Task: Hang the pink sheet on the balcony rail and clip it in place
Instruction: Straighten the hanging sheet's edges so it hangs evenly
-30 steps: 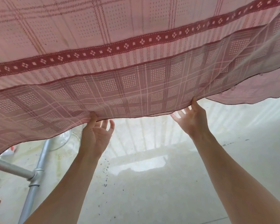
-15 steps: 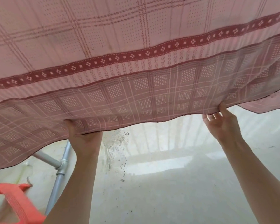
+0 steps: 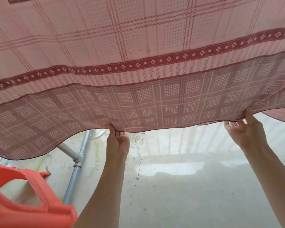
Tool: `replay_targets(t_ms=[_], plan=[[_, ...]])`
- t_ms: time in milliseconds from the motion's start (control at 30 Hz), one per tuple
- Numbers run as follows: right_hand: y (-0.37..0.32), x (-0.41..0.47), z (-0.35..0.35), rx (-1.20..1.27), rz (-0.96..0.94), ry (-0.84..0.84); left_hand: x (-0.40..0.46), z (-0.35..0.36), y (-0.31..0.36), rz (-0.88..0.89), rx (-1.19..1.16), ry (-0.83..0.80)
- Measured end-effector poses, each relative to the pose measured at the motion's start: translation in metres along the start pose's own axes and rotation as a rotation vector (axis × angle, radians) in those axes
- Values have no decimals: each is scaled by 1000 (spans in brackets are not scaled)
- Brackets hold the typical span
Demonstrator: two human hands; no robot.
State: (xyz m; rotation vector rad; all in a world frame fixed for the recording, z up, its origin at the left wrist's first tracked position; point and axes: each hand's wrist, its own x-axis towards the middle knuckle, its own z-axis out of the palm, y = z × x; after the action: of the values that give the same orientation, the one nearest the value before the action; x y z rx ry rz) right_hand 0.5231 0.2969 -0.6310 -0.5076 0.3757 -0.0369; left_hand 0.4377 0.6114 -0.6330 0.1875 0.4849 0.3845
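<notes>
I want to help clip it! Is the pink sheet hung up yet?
Partly. The pink sheet is spread out overhead, but what it hangs on isn't visible. The left hand and right hand both pinch its lower edge. No clips show, so clipping is left.

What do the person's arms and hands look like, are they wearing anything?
Both arms are bare up to where the picture ends, with no sleeves showing. The left hand and right hand wear no gloves, and I see no rings, watch or bracelet.
</notes>
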Motion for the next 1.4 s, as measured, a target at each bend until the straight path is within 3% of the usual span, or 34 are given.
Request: replay_targets(t_ms=[367,433,467,500,567,600,633,700,867,933,1167,1400], plan=[[23,-26,-10,17,-26,-9,37,7,33,195,147,124],[28,-33,-9,-6,-12,10,40,1,38,84,298,116],[29,-36,-8,-16,-10,20,32,-2,40,49,349,198],[30,-40,-5,-23,-9,31,21,-2,34,75,499,203],[30,-47,0,-13,-4,57,0,5,24,81,460,207],[29,-51,2,-4,2,66,-1,6,19,16,332,156],[27,-53,1,-5,7,74,-8,9,10,66,475,12],[19,-60,0,-47,14,76,-27,16,-22,-141,398,-56],[0,-64,-18,-444,56,52,-85,13,-138,-545,786,-336],[-7,-66,-27,-545,65,0,-100,23,-168,-620,896,-400],[-47,-60,-44,-649,121,-80,-106,36,-214,-290,877,-219],[-172,-19,-51,-334,-15,-31,-92,39,-229,-151,769,-51]])
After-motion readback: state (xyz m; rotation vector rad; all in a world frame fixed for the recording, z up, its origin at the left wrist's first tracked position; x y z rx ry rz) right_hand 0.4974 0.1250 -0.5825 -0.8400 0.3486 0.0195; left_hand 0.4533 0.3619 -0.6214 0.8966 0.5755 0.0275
